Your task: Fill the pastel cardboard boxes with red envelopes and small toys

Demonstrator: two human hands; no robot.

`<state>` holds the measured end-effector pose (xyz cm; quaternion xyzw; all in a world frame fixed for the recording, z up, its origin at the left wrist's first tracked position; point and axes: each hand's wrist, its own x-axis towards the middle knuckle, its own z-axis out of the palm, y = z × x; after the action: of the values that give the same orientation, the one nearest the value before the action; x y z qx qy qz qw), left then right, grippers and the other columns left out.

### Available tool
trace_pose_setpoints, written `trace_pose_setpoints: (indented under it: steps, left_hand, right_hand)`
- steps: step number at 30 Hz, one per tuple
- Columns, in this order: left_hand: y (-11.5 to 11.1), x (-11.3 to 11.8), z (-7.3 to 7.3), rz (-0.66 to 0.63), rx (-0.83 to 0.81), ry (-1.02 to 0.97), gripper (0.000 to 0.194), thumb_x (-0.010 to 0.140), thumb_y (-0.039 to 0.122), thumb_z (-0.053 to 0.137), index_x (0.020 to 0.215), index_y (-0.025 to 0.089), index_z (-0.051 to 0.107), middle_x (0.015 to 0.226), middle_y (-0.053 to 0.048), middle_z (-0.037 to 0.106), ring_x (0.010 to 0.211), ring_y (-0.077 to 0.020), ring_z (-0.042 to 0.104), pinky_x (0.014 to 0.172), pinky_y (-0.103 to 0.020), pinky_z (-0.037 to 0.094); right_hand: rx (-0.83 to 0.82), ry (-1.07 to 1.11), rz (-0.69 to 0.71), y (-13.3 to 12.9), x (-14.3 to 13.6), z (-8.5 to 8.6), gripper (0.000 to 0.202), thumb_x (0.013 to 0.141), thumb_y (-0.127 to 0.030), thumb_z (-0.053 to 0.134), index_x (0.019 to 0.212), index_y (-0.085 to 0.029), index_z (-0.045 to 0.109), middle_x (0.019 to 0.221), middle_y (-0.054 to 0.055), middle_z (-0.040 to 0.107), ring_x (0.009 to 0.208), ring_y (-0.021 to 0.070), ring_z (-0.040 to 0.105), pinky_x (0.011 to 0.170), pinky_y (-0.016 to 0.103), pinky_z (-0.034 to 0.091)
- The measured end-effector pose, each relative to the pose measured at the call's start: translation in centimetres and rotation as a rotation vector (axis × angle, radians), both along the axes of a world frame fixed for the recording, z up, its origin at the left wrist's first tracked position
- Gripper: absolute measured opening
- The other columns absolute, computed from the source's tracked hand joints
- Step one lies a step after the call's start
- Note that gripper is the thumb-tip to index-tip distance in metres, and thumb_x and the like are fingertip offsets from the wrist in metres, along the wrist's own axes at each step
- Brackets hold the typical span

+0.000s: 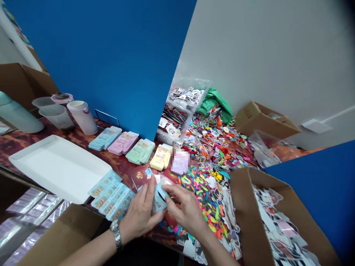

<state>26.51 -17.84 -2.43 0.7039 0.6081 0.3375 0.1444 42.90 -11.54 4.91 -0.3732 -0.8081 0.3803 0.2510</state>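
A small light blue box (159,199) with a dark slit at its top is between my two hands. My left hand (141,208), a metal watch at its wrist, grips the box from the left. The fingers of my right hand (185,207) pinch its upper right edge. Just left of my left hand, several filled blue boxes (112,195) lie in an overlapping row. Beyond my hands stand stacks of flat cartons: blue (104,138), pink (122,143), green (140,151), yellow (161,157) and purple (180,162). Dark red packets (140,175) lie just behind my fingers.
A white tray (59,166) lies at the left, with cups (57,114) and a bottle (19,112) behind it. Colourful small items (210,199) spread over the right side. A cardboard box (249,221) of cutouts stands at the right. Blue panels rise behind.
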Motion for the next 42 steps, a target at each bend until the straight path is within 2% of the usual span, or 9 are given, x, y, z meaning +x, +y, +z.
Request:
trace_pose_setpoints:
  steps: [4,6,12,16,22,28,31,42]
  left_hand:
    - [0.1,-0.1,-0.2,-0.020,0.016,-0.001,0.094,0.087,0.035,0.053,0.152,0.012,-0.011,0.120,-0.021,0.052,0.106,-0.0306,0.057,0.084,-0.044,0.054]
    - [0.2,-0.1,-0.3,-0.024,0.045,0.014,0.095,0.087,0.034,0.054,0.152,0.011,-0.011,0.119,-0.020,0.052,0.104,-0.0301,0.057,0.084,-0.044,0.054]
    - [0.3,-0.2,0.1,0.007,0.066,0.068,0.095,0.086,0.032,0.055,0.153,0.011,-0.009,0.111,-0.019,0.054,0.099,-0.0306,0.057,0.079,-0.045,0.055]
    - [0.3,-0.1,0.2,0.014,0.054,0.070,0.095,0.086,0.033,0.054,0.152,0.008,-0.009,0.113,-0.020,0.054,0.100,-0.0300,0.057,0.080,-0.043,0.055]
    - [0.4,0.3,0.1,0.086,0.081,0.230,0.097,0.082,0.031,0.053,0.151,0.004,-0.011,0.112,-0.022,0.055,0.096,-0.0324,0.057,0.075,-0.045,0.055]
    - [0.4,0.2,0.3,0.124,0.047,0.271,0.098,0.083,0.036,0.052,0.151,0.005,-0.012,0.117,-0.022,0.053,0.098,-0.0324,0.057,0.077,-0.043,0.055]
    - [0.3,0.3,0.3,0.125,0.032,0.270,0.098,0.083,0.035,0.052,0.151,0.005,-0.011,0.115,-0.021,0.053,0.096,-0.0315,0.057,0.076,-0.043,0.055]
    - [0.3,0.0,1.0,0.087,0.074,0.377,0.095,0.084,0.033,0.051,0.150,0.001,-0.010,0.106,-0.018,0.055,0.088,-0.0292,0.054,0.072,-0.041,0.055]
  right_hand:
    - [0.050,-0.039,0.093,0.5,0.0,0.7,0.039,0.088,-0.011,0.051,0.122,-0.025,0.064,0.105,0.005,0.068,0.092,0.0161,0.065,0.082,0.027,0.054]
    - [0.073,-0.059,0.124,0.6,-0.2,1.2,0.035,0.090,-0.013,0.053,0.120,-0.026,0.066,0.105,0.004,0.069,0.093,0.0166,0.066,0.085,0.028,0.053]
    - [0.057,-0.074,0.049,0.8,-0.6,1.5,0.024,0.090,-0.018,0.058,0.111,-0.024,0.067,0.099,0.002,0.072,0.088,0.0166,0.068,0.079,0.025,0.054]
    - [0.064,-0.079,0.023,0.8,-0.7,1.1,0.026,0.088,-0.015,0.058,0.110,-0.023,0.069,0.100,0.002,0.074,0.089,0.0175,0.070,0.079,0.026,0.055]
    - [0.213,0.004,-0.002,-0.2,-1.2,0.2,0.031,0.093,-0.014,0.052,0.118,-0.026,0.067,0.108,0.004,0.072,0.098,0.0192,0.067,0.089,0.033,0.054]
    - [0.223,0.039,-0.142,-2.2,-1.3,-2.8,0.046,0.099,-0.015,0.041,0.142,-0.026,0.047,0.128,0.007,0.062,0.118,0.0192,0.058,0.101,0.035,0.050]
    - [0.213,0.035,-0.168,-2.8,-1.1,-3.8,0.050,0.099,-0.015,0.039,0.148,-0.025,0.038,0.135,0.006,0.058,0.128,0.0191,0.052,0.106,0.035,0.047]
    - [0.256,0.002,-0.118,-2.8,-0.8,-3.6,0.057,0.099,-0.011,0.038,0.153,-0.024,0.026,0.141,0.006,0.053,0.132,0.0187,0.048,0.108,0.035,0.046]
